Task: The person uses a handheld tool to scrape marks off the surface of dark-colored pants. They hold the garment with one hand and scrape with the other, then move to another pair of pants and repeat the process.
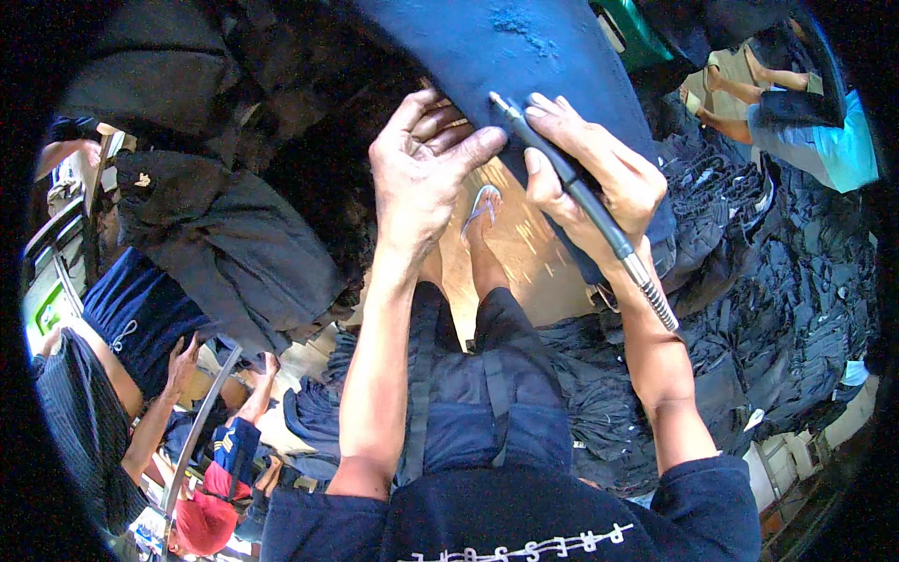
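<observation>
A blue denim garment (562,89), its upper part taut and roughened in a bright blue patch, hangs down in front of me. At its left edge is my left hand (417,173), fingers curled in at the cloth and thumb lying over the border, so it is closed on it. My right hand (599,178) is closed round a slim dark rotary handpiece (585,197), held like a pen. The handpiece's narrow metal tip points up and left over the denim, just right of my left thumb; contact cannot be made out. A coiled spring sleeve trails from its rear along my right forearm.
Dark garments (234,234) hang at my left, and heaps of dark clothes (730,347) lie to my right. People are close by: one in a red cap (204,523) at lower left, another in a turquoise top (847,140) at upper right. Brown floor (510,244) shows below.
</observation>
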`<action>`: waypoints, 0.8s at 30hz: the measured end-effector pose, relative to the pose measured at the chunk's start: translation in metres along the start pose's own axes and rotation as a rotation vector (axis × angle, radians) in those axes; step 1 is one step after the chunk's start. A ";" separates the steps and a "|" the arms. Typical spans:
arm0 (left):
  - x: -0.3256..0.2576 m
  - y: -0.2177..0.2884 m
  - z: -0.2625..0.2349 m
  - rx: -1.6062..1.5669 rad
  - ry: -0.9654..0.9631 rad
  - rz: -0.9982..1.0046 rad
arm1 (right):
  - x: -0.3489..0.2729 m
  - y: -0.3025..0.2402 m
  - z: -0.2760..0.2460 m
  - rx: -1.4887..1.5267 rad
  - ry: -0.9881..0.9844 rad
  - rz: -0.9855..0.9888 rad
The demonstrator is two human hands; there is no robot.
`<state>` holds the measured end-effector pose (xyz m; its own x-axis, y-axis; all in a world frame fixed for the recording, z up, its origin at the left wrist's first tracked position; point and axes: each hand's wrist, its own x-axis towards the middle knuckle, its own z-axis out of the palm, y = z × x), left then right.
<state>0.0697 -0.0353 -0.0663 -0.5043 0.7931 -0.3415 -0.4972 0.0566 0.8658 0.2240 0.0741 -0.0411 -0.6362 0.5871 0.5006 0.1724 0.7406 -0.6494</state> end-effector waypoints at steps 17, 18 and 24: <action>0.001 0.001 -0.004 0.009 0.003 -0.006 | -0.006 -0.002 -0.007 0.033 -0.083 0.030; 0.001 0.001 -0.005 0.016 0.001 -0.003 | -0.007 -0.001 -0.007 0.035 -0.080 0.029; 0.001 0.001 -0.005 0.002 0.010 0.008 | -0.013 -0.002 -0.008 0.034 -0.067 0.042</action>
<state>0.0655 -0.0373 -0.0675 -0.5156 0.7872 -0.3383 -0.4917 0.0515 0.8693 0.2380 0.0671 -0.0418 -0.6783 0.5931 0.4338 0.1747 0.7035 -0.6888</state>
